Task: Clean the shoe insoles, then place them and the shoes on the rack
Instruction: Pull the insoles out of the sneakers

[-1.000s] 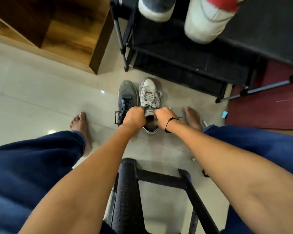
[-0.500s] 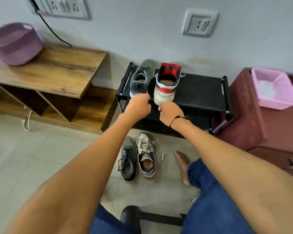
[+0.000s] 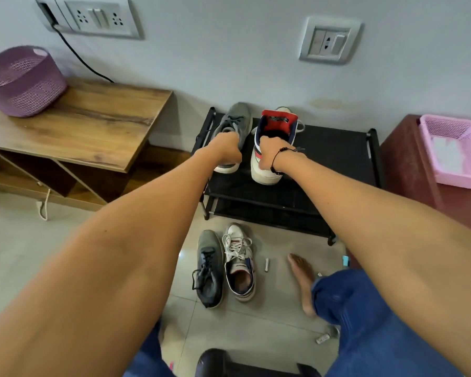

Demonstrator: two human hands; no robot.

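On the top shelf of the black shoe rack (image 3: 335, 148) stand a grey sneaker (image 3: 235, 118) and a white sneaker with a red tongue (image 3: 279, 122). My left hand (image 3: 227, 148) grips the grey sneaker at its heel opening. My right hand (image 3: 272, 152) grips the white and red sneaker at its collar, fingers curled inside. On the floor in front of the rack lie a second grey sneaker (image 3: 208, 269) and a second white sneaker (image 3: 239, 263), side by side. No loose insole is visible.
A wooden side table (image 3: 93, 123) with a purple basket (image 3: 22, 81) stands left of the rack. A dark red cabinet (image 3: 403, 159) with a pink basket (image 3: 457, 151) stands right. My bare foot (image 3: 302, 281), a small battery (image 3: 267, 265) and a black stool (image 3: 220, 363) are on the floor.
My hands left the white shoe on the floor, rose to the rack's top shelf and took hold of the two shoes there. The view lifted from the floor to the rack.
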